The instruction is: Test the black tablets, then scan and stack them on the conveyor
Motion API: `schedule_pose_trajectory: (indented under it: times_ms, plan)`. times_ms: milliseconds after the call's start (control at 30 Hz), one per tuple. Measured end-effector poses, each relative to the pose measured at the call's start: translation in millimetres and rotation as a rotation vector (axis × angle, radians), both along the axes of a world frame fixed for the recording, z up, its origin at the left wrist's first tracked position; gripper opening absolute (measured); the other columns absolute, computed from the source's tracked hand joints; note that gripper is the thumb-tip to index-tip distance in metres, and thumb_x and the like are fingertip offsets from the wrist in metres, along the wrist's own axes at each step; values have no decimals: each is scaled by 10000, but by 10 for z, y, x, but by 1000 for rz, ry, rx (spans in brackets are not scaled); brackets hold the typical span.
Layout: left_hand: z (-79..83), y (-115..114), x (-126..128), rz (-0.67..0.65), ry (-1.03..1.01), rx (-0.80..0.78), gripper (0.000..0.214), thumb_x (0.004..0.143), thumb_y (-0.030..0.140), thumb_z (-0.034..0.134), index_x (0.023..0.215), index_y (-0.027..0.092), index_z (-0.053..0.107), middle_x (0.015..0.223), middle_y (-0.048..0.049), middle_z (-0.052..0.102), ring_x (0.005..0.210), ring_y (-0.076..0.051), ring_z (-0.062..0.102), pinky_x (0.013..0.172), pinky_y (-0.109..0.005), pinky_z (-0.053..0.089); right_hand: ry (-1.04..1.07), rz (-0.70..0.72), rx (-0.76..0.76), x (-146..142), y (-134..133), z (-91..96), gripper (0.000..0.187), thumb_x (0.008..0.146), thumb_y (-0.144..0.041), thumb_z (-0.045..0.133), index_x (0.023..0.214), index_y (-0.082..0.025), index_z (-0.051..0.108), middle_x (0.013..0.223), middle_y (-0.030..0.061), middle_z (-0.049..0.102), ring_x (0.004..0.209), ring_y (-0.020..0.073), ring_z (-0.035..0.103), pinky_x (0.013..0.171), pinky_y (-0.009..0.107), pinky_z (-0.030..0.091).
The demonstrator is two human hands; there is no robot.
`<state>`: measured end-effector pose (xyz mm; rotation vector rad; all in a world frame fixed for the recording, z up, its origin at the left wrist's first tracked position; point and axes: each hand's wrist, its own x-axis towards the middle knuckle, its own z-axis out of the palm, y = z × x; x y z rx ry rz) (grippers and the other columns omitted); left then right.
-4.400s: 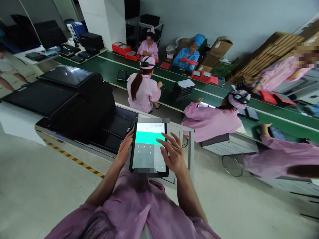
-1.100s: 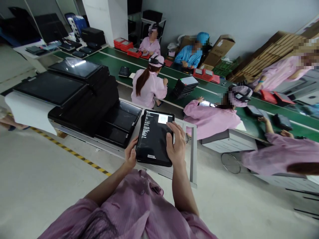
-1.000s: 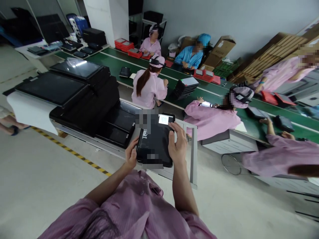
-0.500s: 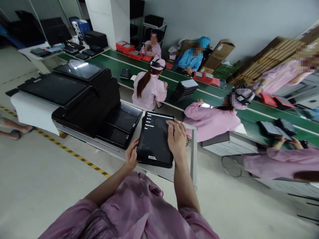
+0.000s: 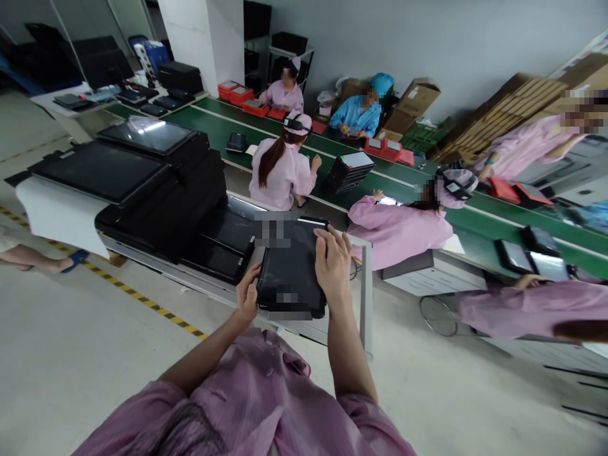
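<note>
I hold a black tablet (image 5: 289, 269) upright in front of me, its screen dark with a few lines near the top. My left hand (image 5: 247, 296) grips its lower left edge, thumb on the front. My right hand (image 5: 332, 265) lies over the right side of the screen, fingers bent and resting on the glass. Both arms come out of pink sleeves. The tablet hovers over the near corner of a grey metal table (image 5: 365, 297).
Stacked black screens and trays (image 5: 156, 190) fill the table to my left. Beyond runs a green conveyor (image 5: 408, 190) with seated workers in pink (image 5: 280, 174) and blue coats, red trays and cardboard boxes (image 5: 418, 95). Yellow-black floor tape (image 5: 142, 304) crosses the concrete floor.
The tablet's screen went from a bright keypad to a dark page with text. My right hand moved from tapping mid-screen to the screen's upper right side. A co-worker at right moved tablets on the belt.
</note>
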<state>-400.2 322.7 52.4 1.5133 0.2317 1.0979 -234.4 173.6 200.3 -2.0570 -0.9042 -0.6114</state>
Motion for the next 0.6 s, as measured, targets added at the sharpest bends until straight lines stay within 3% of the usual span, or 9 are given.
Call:
schedule_pose_trajectory:
  times_ms: [267, 600]
  plan:
    - [-9, -27, 10, 5, 38, -58, 738, 1051, 785, 474, 1229, 165, 832, 1416, -210, 789, 1330, -374, 750, 1146, -549, 593, -16, -17, 110, -88, -57, 23, 412, 1199, -420, 395, 1288, -260, 764, 1285, 90, 838, 1347, 271, 738, 1308, 619, 446]
    - [-45, -24, 49, 3, -17, -112, 717, 1024, 797, 541, 1205, 169, 835, 1414, -213, 789, 1318, -383, 755, 1144, -559, 596, -43, 57, 148, -131, -93, -6, 504, 1203, -383, 369, 1082, -279, 848, 1103, 41, 878, 1219, 263, 803, 1248, 608, 514]
